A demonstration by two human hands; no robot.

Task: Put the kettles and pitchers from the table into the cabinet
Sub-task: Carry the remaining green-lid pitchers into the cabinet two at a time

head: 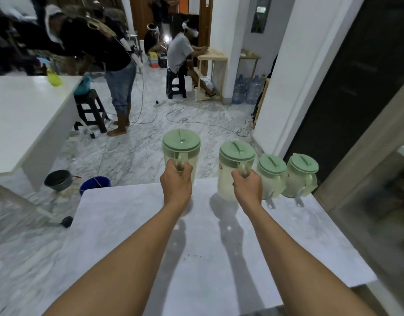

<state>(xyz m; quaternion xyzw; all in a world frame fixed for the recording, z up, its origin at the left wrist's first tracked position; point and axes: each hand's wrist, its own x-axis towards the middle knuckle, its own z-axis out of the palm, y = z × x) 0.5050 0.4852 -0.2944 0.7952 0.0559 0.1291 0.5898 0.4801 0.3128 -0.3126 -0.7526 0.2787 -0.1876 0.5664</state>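
White bench, far edge: four green-lidded pitchers are standing between 12 and 2 o'clock. Your left hand is gripping the leftmost pitcher, your right hand its neighbour; none is stored yet.

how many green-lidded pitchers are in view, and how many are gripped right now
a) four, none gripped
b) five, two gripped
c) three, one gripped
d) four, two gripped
d: four pitchers show, the left hand closed on the handle of the leftmost pitcher, the right hand on the second pitcher, while the third pitcher and fourth pitcher stand untouched on the table.
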